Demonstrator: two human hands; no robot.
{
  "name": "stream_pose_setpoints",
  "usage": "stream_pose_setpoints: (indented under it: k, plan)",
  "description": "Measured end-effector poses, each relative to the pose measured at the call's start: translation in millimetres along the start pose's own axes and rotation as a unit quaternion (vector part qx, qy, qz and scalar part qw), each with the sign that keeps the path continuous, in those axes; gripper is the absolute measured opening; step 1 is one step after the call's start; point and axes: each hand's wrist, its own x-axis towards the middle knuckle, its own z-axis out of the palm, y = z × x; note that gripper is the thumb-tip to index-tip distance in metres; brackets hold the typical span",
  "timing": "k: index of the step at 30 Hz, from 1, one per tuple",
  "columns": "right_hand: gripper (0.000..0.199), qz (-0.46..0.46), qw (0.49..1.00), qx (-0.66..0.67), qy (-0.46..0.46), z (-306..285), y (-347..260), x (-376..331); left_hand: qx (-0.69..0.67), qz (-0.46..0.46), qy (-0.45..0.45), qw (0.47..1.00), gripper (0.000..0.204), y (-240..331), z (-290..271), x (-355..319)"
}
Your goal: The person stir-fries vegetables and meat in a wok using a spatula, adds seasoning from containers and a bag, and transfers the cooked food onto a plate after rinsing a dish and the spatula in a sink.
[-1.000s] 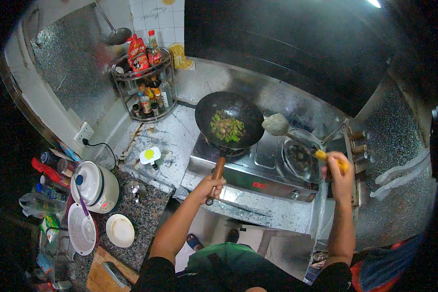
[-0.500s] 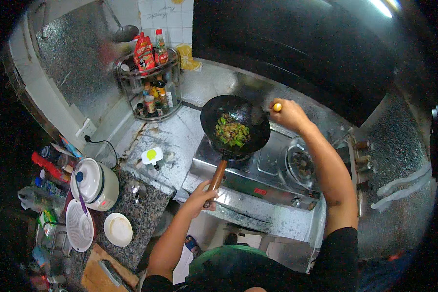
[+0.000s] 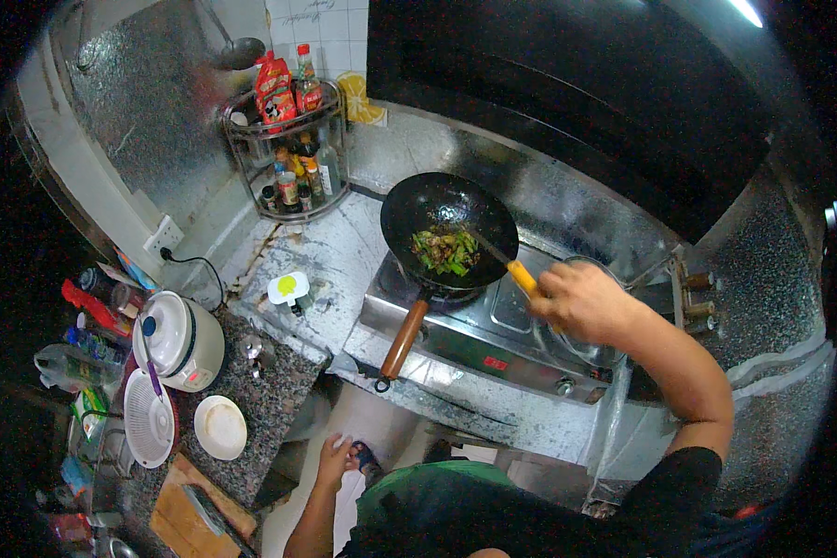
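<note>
A black wok (image 3: 446,200) sits on the gas stove (image 3: 381,312), its wooden handle (image 3: 405,339) pointing toward me. Chopped green food with brown bits (image 3: 445,251) lies in the bottom of the wok. My right hand (image 3: 581,302) grips the yellow handle of a spatula (image 3: 523,277), whose metal shaft reaches into the wok at the food's right edge. The blade's tip is hard to make out there. Off the wok handle, my left hand (image 3: 337,458) hangs low near my body, holding nothing, its fingers apart.
Left of the stove lies a white and green item (image 3: 288,290). A rice cooker (image 3: 195,349), white basket (image 3: 149,423), plate (image 3: 221,428) and cutting board with knife (image 3: 181,511) crowd the left counter. A corner rack (image 3: 284,121) holds bottles. A glass lid (image 3: 567,346) rests behind my right hand.
My left hand has let go of the wok handle and dropped toward my body. My right hand has moved right and nearer, bringing the spatula's shaft down to the food.
</note>
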Motion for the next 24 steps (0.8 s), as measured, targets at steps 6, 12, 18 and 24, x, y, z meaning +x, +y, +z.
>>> stream_pose_setpoints:
  k: [6, 12, 18, 24]
  plan:
    - [0.016, -0.029, 0.996, 0.0, -0.084, 17, -32, -5, 0.035, -0.084, 0.072, 0.993, 0.058, -84, -50, -7]
    - [0.027, 0.162, 0.978, 0.131, -0.023, 12, 13, 8, 0.004, -0.069, 0.104, 0.992, 0.052, -125, -88, 4]
    - [0.018, 0.418, 0.864, 0.241, 0.147, 29, 77, 34, -0.025, -0.079, 0.118, 0.99, 0.047, -158, -122, 5]
    - [0.021, 0.321, 0.888, 0.284, 0.166, 70, 89, 90, -0.114, -0.105, 0.114, 0.981, 0.033, -172, -136, -8]
